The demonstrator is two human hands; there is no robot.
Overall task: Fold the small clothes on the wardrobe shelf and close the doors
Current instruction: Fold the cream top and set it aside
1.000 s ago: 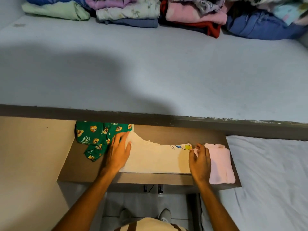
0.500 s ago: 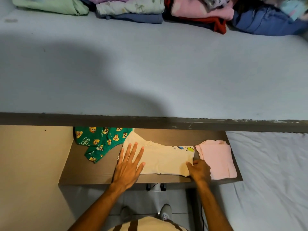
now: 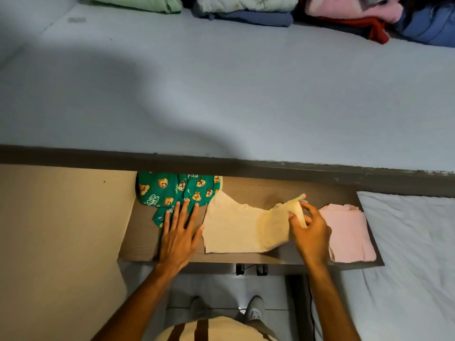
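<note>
Head view: cream garment (image 3: 242, 227) lies mid-frame on the brown shelf (image 3: 268, 193), between the green printed garment (image 3: 172, 190) at left and the folded pink garment (image 3: 349, 232) at right. Right hand (image 3: 311, 232) pinches the cream garment's right edge, lifted off the shelf. Left hand (image 3: 179, 235) is flat, fingers spread, fingertips on the green garment. Stacked clothes (image 3: 246, 8) line the top edge of the frame.

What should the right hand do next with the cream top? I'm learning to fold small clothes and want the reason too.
Probably carry the lifted edge leftward across the cream top and lay it down as a fold. The right hand already pinches that raised right edge, while the rest lies flat on the shelf. The left hand rests open just left of the garment, placed to steady it.
</note>
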